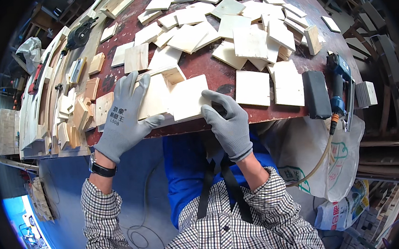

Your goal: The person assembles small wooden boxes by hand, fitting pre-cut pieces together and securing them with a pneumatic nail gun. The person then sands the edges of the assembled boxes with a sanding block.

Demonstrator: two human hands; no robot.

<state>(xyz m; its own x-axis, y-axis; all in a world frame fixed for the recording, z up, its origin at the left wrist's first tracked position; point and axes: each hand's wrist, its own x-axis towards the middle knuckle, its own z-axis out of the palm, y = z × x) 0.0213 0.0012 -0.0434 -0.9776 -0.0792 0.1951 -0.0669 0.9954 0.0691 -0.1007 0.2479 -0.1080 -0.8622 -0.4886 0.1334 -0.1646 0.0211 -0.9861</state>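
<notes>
My spread left hand (126,119) touches a pale wooden square (155,99); a smooth second square (189,99) meets my curled right hand (231,128), pinch unclear.

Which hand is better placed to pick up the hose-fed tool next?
Probably the right hand, at a pale board's edge and nearer the tool; the left hand is farther off.

Surface (221,74): dark red, scuffed, flecked with pale specks
Square wooden pieces (250,42): pale, heaped and overlapping, some lying singly
Black block (316,95): near right corner
Blue tool (338,75): just beside the block
</notes>
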